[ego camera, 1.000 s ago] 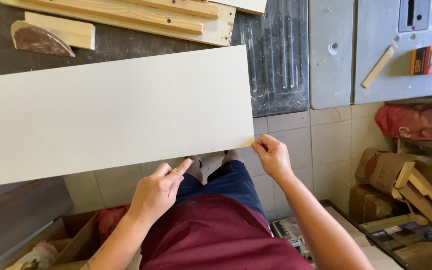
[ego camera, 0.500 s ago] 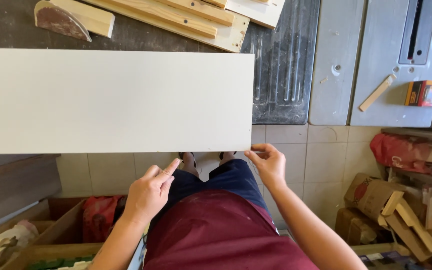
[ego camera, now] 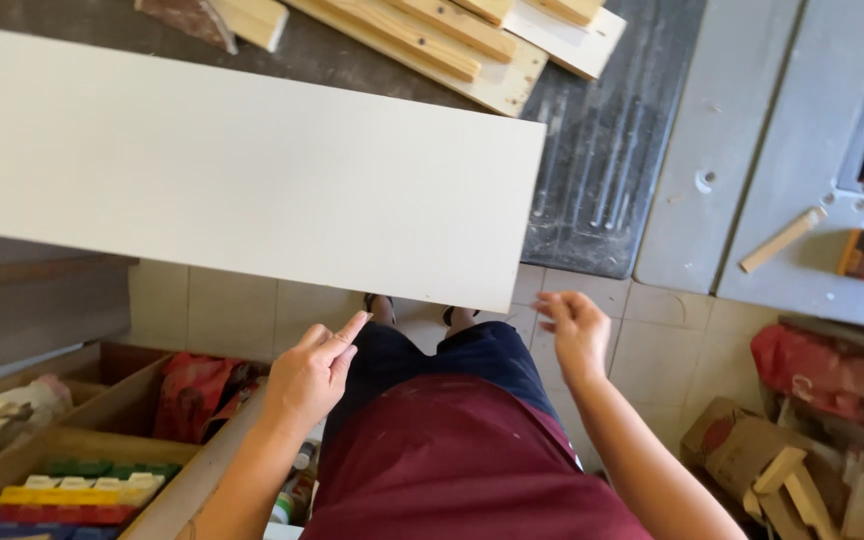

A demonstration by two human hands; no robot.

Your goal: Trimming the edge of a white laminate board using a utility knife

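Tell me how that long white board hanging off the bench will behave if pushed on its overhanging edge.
The white board looks stiff: it juts past the workbench with straight edges and no sag. Its smooth face probably slides easily. With much of it unsupported and neither the left hand nor the right hand touching it, downward pressure may tip it.

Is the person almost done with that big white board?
Done: the white board lies on the dark bench, its near edge overhanging the tiled floor. In hand: nothing; the left hand and right hand hover just below that edge, both empty. How much is left cannot be told.
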